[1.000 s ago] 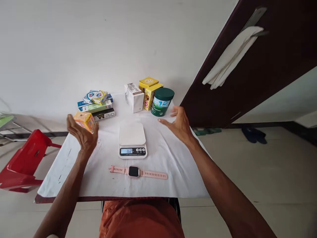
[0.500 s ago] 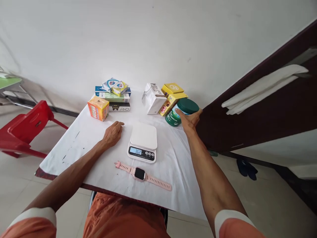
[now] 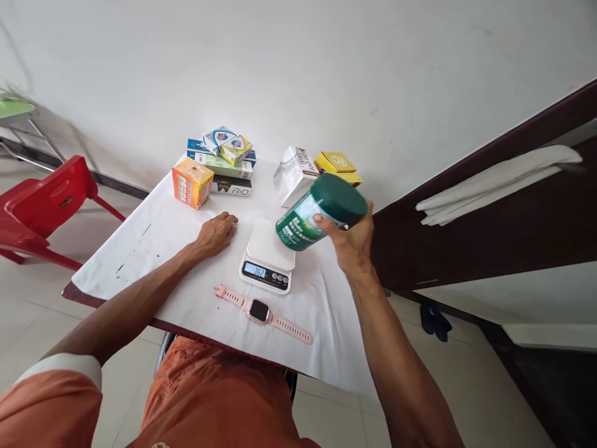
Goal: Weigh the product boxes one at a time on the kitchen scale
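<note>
My right hand [image 3: 354, 246] grips a green canister [image 3: 305, 214] with a dark green lid, the thumb across its front and the other fingers behind it. The canister is tilted, its bottom at the right side of the white digital scale's platform [image 3: 265, 239]; I cannot tell whether they touch. Lit digits on the scale's display [image 3: 255, 270] look like 362. On the tablecloth, left of the scale, my left hand [image 3: 217, 234] rests palm down, fingers loosely bent and holding nothing. A pink smartwatch [image 3: 259, 310] lies unfastened in front of the scale.
Behind my left hand stand an orange box [image 3: 192, 183] and a stack of flat boxes [image 3: 228, 168] with two small boxes on top. A white box [image 3: 295, 177] and yellow boxes [image 3: 336, 163] stand at the back. A red chair [image 3: 51, 199] is at the left.
My right hand has lifted the green canister from beside the yellow boxes and brought it left and nearer, tilting it at the scale. My left hand stays on the table. The view has shifted slightly.
</note>
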The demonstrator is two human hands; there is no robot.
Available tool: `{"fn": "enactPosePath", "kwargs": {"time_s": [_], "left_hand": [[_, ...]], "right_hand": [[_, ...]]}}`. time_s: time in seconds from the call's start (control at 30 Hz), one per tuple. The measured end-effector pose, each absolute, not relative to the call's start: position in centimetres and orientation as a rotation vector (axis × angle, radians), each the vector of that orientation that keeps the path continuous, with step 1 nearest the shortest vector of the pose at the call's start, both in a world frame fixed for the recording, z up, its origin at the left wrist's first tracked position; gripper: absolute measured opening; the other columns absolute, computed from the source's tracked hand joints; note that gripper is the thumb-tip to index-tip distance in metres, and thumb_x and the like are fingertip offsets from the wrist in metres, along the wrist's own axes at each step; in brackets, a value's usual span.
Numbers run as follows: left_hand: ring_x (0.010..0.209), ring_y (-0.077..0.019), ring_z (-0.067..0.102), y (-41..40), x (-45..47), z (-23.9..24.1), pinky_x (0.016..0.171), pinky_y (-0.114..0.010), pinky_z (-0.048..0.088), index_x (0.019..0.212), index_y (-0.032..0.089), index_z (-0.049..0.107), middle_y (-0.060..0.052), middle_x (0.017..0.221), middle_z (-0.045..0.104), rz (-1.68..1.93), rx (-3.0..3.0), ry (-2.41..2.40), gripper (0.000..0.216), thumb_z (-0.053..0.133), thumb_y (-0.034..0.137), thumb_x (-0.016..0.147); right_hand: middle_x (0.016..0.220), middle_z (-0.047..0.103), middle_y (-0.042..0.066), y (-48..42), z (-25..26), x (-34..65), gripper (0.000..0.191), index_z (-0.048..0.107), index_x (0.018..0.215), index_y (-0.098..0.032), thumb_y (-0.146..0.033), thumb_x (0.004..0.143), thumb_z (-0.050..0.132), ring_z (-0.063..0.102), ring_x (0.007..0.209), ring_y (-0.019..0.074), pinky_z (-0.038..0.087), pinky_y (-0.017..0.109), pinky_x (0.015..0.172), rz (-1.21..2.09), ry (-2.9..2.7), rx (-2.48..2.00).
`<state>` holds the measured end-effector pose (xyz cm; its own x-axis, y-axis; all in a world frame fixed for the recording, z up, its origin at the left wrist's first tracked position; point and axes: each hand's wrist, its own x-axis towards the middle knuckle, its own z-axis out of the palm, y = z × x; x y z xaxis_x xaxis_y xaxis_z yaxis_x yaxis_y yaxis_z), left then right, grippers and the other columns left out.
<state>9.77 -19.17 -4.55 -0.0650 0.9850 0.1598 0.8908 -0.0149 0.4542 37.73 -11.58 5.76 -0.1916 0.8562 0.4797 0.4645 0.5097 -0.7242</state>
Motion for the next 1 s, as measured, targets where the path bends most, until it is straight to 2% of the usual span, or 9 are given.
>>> {"fn": "enactPosePath", "kwargs": {"time_s": [0.1, 0.33, 0.43, 0.5, 0.57, 0.63, 0.7, 0.83, 1.0], "left_hand": [[0.101, -0.0257, 0.069, -19.2, 9.7, -4.4, 0.080, -0.035, 0.051, 0.124, 0.019, 0.064, -0.011, 0.119, 0.068, 0.650, 1.992, 2.047, 0.033, 0.045, 0.023, 0.099], [0.099, -0.0254, 0.069, -19.0, 9.6, -4.5, 0.081, -0.035, 0.052, 0.123, 0.019, 0.066, -0.011, 0.115, 0.068, 0.647, 1.996, 2.026, 0.032, 0.047, 0.024, 0.098], [0.100, -0.0257, 0.069, -18.9, 9.7, -4.4, 0.081, -0.036, 0.052, 0.125, 0.019, 0.065, -0.011, 0.115, 0.068, 0.611, 1.999, 2.034, 0.033, 0.046, 0.024, 0.098], [0.101, -0.0263, 0.069, -18.9, 9.7, -4.3, 0.081, -0.036, 0.051, 0.125, 0.018, 0.065, -0.011, 0.116, 0.068, 0.593, 1.999, 2.040, 0.034, 0.045, 0.025, 0.099], [0.100, -0.0261, 0.069, -19.0, 9.7, -4.2, 0.081, -0.036, 0.051, 0.125, 0.018, 0.065, -0.011, 0.116, 0.068, 0.586, 2.000, 2.039, 0.033, 0.045, 0.025, 0.099], [0.100, -0.0254, 0.069, -19.0, 9.8, -4.1, 0.081, -0.036, 0.051, 0.124, 0.018, 0.065, -0.010, 0.115, 0.068, 0.589, 2.005, 2.036, 0.032, 0.046, 0.025, 0.099], [0.099, -0.0254, 0.069, -19.1, 9.8, -4.1, 0.081, -0.036, 0.051, 0.124, 0.018, 0.065, -0.010, 0.114, 0.068, 0.592, 2.014, 2.036, 0.032, 0.046, 0.025, 0.099], [0.099, -0.0262, 0.069, -19.3, 10.0, -4.2, 0.081, -0.036, 0.053, 0.124, 0.017, 0.065, -0.011, 0.111, 0.069, 0.625, 2.022, 2.039, 0.033, 0.048, 0.026, 0.098], [0.096, -0.0241, 0.069, -19.6, 10.7, -4.3, 0.081, -0.036, 0.054, 0.122, 0.017, 0.066, -0.010, 0.110, 0.071, 0.692, 2.052, 1.970, 0.032, 0.046, 0.025, 0.098]], "right_hand": [[0.129, 0.063, 0.015, -13.6, 5.1, 35.7, 0.086, 0.039, 0.142, -0.024, -0.068, 0.076, 0.073, 0.068, 0.107, 0.0286, 0.059, 0.041, 0.082, 0.631, -1.877, -1.088], [0.134, 0.060, 0.015, -14.4, 4.0, 35.2, 0.094, 0.039, 0.141, -0.024, -0.065, 0.068, 0.082, 0.065, 0.111, 0.0273, 0.058, 0.041, 0.091, 0.683, -1.856, -1.109], [0.141, 0.055, 0.014, -14.3, 3.9, 35.7, 0.098, 0.036, 0.145, -0.027, -0.066, 0.068, 0.082, 0.062, 0.120, 0.0276, 0.056, 0.041, 0.096, 0.744, -1.883, -1.057], [0.145, 0.052, 0.014, -14.1, 3.4, 36.3, 0.096, 0.034, 0.146, -0.030, -0.071, 0.071, 0.076, 0.059, 0.127, 0.0288, 0.055, 0.042, 0.098, 0.791, -1.910, -1.004], [0.145, 0.051, 0.015, -14.1, 2.4, 36.9, 0.082, 0.034, 0.144, -0.029, -0.078, 0.082, 0.056, 0.058, 0.129, 0.0291, 0.055, 0.043, 0.095, 0.837, -1.810, -0.993], [0.138, 0.056, 0.016, -14.2, 0.8, 37.5, 0.066, 0.037, 0.137, -0.027, -0.075, 0.092, 0.032, 0.062, 0.123, 0.0275, 0.056, 0.043, 0.091, 0.832, -1.596, -1.060], [0.123, 0.061, 0.015, -14.5, -0.9, 38.0, 0.056, 0.040, 0.128, -0.025, -0.067, 0.096, 0.023, 0.066, 0.112, 0.0252, 0.056, 0.041, 0.086, 0.780, -1.414, -1.165], [0.099, 0.064, 0.009, -15.5, -3.3, 38.1, 0.045, 0.048, 0.114, -0.023, -0.063, 0.097, 0.036, 0.066, 0.092, 0.0219, 0.054, 0.035, 0.075, 0.686, -1.315, -1.231], [0.089, 0.065, 0.004, -16.1, -3.7, 37.8, 0.042, 0.057, 0.108, -0.021, -0.061, 0.098, 0.047, 0.065, 0.085, 0.0204, 0.051, 0.032, 0.069, 0.598, -1.332, -1.142]]}}
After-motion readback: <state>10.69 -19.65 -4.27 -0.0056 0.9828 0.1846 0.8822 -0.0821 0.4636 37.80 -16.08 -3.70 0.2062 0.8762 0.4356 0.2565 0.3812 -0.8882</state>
